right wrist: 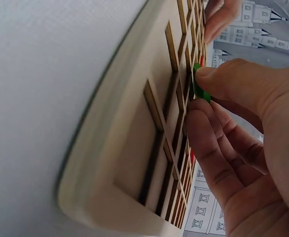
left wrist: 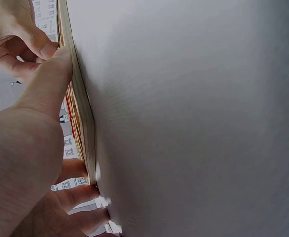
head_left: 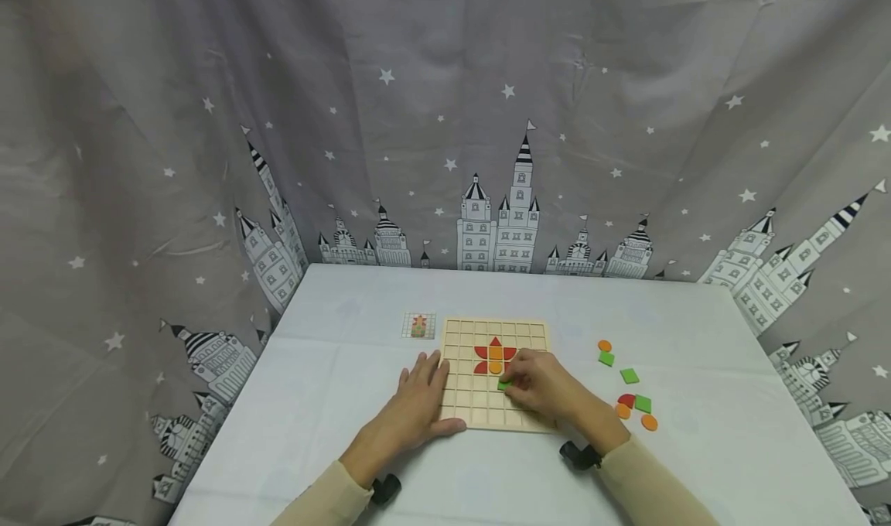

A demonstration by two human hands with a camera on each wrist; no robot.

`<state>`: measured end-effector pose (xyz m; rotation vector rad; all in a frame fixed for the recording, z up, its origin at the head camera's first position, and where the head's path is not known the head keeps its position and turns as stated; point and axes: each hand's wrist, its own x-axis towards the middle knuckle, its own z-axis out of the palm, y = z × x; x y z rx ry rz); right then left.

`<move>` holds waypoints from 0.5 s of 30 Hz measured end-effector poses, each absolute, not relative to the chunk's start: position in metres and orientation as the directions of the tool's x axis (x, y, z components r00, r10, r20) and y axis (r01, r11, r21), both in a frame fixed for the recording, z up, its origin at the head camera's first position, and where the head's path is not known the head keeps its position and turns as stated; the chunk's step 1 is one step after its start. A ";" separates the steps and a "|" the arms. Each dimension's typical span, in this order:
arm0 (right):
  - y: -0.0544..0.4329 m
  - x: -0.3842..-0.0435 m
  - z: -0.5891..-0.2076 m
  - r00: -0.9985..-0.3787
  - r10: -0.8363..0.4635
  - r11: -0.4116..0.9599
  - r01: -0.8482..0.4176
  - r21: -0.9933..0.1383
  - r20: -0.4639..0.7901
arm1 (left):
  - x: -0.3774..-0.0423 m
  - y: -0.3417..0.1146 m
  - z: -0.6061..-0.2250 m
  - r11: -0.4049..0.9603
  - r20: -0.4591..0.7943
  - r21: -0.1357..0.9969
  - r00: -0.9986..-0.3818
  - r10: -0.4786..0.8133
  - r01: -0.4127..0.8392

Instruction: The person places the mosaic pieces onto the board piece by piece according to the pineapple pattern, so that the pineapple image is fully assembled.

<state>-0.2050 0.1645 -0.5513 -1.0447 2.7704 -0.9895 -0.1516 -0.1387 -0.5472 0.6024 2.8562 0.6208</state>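
A wooden grid board [head_left: 462, 410] lies on the white table, with red, orange and green tiles set in its cells. My right hand [head_left: 539, 383] pinches a green square tile [head_left: 502, 385] between thumb and fingers, at a cell below the orange circle [head_left: 495, 367]. In the right wrist view the green tile [right wrist: 201, 89] stands tilted against the grid ridges. Along the board's left side, my left hand [head_left: 416, 402] rests with fingers spread. Its thumb lies on the board's near edge, as the left wrist view shows of the left hand [left wrist: 31, 128].
A small pattern card [head_left: 419, 326] lies beyond the left hand, beside the board. To the right are scattered loose tiles: green squares [head_left: 629, 376], orange circles [head_left: 650, 422] and a red piece [head_left: 626, 399]. A grey curtain with printed castles [head_left: 515, 224] hangs behind the table.
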 end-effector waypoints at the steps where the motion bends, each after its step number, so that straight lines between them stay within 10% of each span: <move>1: 0.164 -0.205 -0.552 -0.773 -0.604 0.577 -0.592 -0.564 0.194 | -0.152 -0.138 -0.547 0.833 -0.064 0.426 -0.906 0.417 0.353; 15: 0.157 -0.204 -0.552 -0.751 -0.627 0.580 -0.627 -0.520 0.208 | -0.154 -0.138 -0.549 0.836 -0.075 0.424 -0.906 0.417 0.349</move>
